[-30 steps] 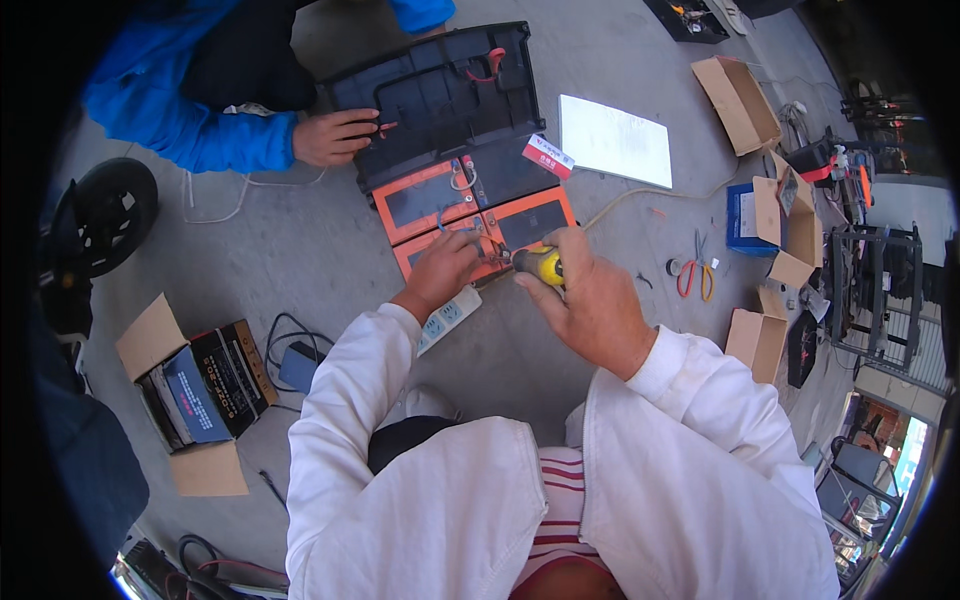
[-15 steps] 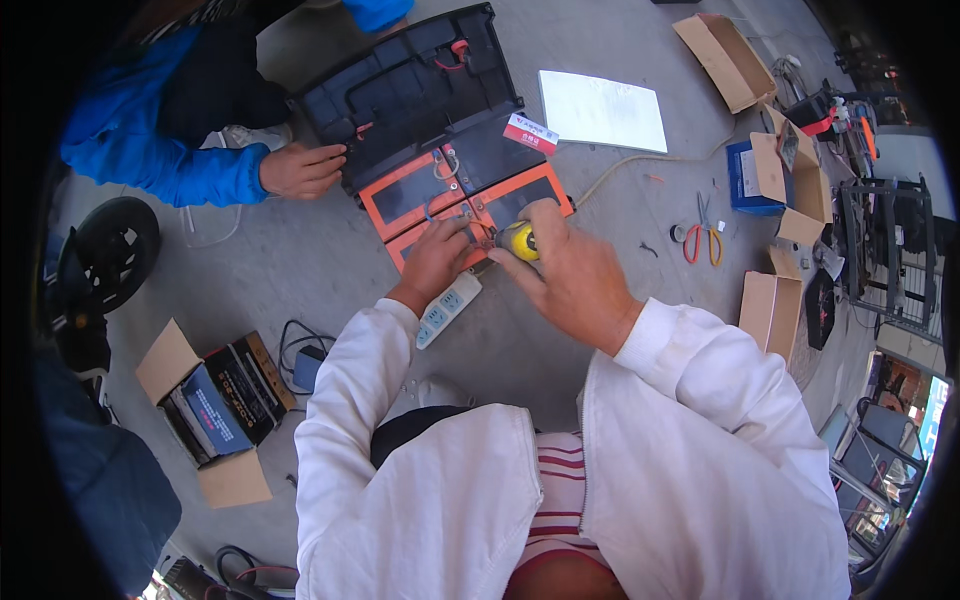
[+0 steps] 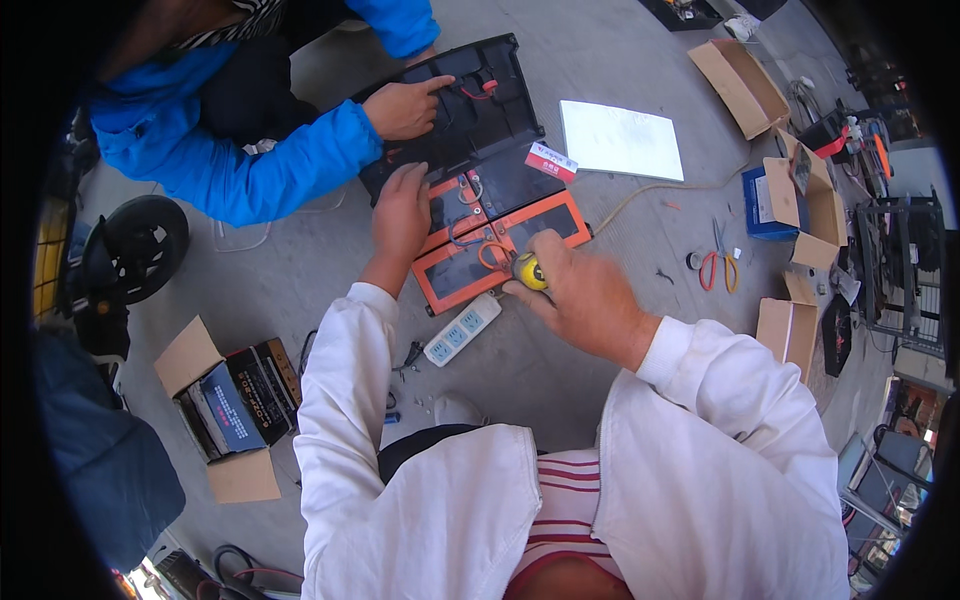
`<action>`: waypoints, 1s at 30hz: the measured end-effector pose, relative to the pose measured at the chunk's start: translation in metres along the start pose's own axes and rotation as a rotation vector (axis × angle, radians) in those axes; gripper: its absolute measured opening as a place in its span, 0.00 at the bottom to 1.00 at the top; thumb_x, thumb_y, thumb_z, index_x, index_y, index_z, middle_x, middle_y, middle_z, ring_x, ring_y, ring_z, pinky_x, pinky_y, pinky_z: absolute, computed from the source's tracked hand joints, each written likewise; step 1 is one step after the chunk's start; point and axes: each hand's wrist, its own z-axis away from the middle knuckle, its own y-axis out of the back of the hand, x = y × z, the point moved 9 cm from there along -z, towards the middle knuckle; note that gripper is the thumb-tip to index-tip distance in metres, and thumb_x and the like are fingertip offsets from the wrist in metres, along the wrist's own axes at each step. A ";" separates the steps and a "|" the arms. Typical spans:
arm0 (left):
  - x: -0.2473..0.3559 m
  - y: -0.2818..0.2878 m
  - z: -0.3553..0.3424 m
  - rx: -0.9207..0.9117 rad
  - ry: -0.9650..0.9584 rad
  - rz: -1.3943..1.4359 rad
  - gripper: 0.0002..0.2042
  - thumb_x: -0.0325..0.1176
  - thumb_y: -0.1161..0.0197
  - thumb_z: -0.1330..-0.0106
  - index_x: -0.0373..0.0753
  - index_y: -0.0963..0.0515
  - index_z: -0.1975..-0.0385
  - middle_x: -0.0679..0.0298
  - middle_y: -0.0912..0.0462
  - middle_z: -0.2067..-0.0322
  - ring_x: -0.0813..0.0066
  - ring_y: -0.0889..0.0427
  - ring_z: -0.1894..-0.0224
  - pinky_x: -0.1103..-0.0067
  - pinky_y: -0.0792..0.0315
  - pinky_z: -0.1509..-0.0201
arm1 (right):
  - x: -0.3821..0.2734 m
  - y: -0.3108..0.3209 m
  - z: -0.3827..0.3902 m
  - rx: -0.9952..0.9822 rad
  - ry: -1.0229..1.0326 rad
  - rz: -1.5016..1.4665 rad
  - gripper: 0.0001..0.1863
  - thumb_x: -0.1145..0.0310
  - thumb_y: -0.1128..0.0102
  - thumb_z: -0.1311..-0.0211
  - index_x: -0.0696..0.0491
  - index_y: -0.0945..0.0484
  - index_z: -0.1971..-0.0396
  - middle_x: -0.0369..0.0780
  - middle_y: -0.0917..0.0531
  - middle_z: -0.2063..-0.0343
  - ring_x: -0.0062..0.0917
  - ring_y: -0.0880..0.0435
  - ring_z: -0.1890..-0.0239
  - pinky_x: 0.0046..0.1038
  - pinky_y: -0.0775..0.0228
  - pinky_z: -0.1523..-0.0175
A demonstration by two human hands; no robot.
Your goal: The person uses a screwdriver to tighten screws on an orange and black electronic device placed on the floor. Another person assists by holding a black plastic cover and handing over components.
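Observation:
My right hand (image 3: pixel 590 308) is wrapped round a yellow-handled screwdriver (image 3: pixel 529 271); its tip is hidden. It stands at the near edge of a black case (image 3: pixel 450 115) holding several orange-rimmed batteries (image 3: pixel 462 279). Beside the handle an orange wire loop (image 3: pixel 492 256) curves over the terminals, and a blue-grey wire (image 3: pixel 463 236) lies farther left. My left hand (image 3: pixel 401 225) rests at the case's left edge with its fingers stretched out. Across from me, a co-worker's hand (image 3: pixel 403 108) points toward a red connector (image 3: pixel 487 90) in the case's far half.
A white power strip (image 3: pixel 462 330) lies just below the batteries. White foam board (image 3: pixel 620 140) is at the far right of the case, near a red-and-white card (image 3: pixel 551 161). Scissors (image 3: pixel 719 268) and open cardboard boxes (image 3: pixel 740 88) are on the right; another opened box (image 3: pixel 243 478) stands left.
My left hand has left the battery terminals for the case's left edge. My right hand stays by the terminals with the screwdriver. The co-worker's hand has reached over the case, finger extended.

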 end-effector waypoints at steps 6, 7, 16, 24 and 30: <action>-0.031 -0.009 -0.044 -0.085 0.168 -0.423 0.22 0.32 0.33 0.30 0.46 0.21 0.35 0.55 0.19 0.38 0.50 0.18 0.39 0.59 0.18 0.41 | -0.007 0.003 0.001 0.059 0.105 -0.034 0.24 0.54 0.26 0.31 0.54 0.32 0.55 0.49 0.16 0.75 0.45 0.13 0.74 0.41 0.25 0.72; -0.034 -0.013 -0.047 -0.117 0.193 -0.429 0.21 0.33 0.33 0.30 0.46 0.20 0.37 0.55 0.18 0.39 0.50 0.18 0.39 0.59 0.18 0.41 | -0.004 0.002 0.002 0.064 0.092 -0.039 0.24 0.54 0.26 0.31 0.54 0.32 0.55 0.49 0.16 0.75 0.45 0.13 0.74 0.41 0.25 0.72; 0.004 -0.027 -0.040 -0.202 0.053 -0.315 0.06 0.35 0.36 0.29 0.43 0.16 0.58 0.59 0.13 0.59 0.54 0.15 0.50 0.60 0.19 0.47 | 0.008 0.018 0.002 0.040 0.180 -0.035 0.23 0.53 0.31 0.29 0.57 0.31 0.56 0.47 0.16 0.77 0.43 0.13 0.76 0.40 0.23 0.74; 0.005 -0.042 -0.018 -0.539 0.685 0.503 0.11 0.37 0.38 0.20 0.38 0.17 0.48 0.69 0.14 0.65 0.81 0.18 0.67 0.78 0.23 0.61 | 0.002 0.009 -0.014 0.001 0.348 -0.117 0.21 0.57 0.33 0.29 0.58 0.31 0.54 0.48 0.13 0.76 0.44 0.10 0.75 0.42 0.20 0.71; 0.026 -0.060 -0.006 -0.664 0.813 0.723 0.13 0.35 0.38 0.20 0.41 0.17 0.41 0.73 0.16 0.60 0.82 0.18 0.58 0.80 0.22 0.53 | 0.003 0.005 -0.013 0.013 0.403 -0.137 0.23 0.54 0.32 0.29 0.56 0.31 0.55 0.48 0.12 0.75 0.44 0.09 0.74 0.43 0.21 0.74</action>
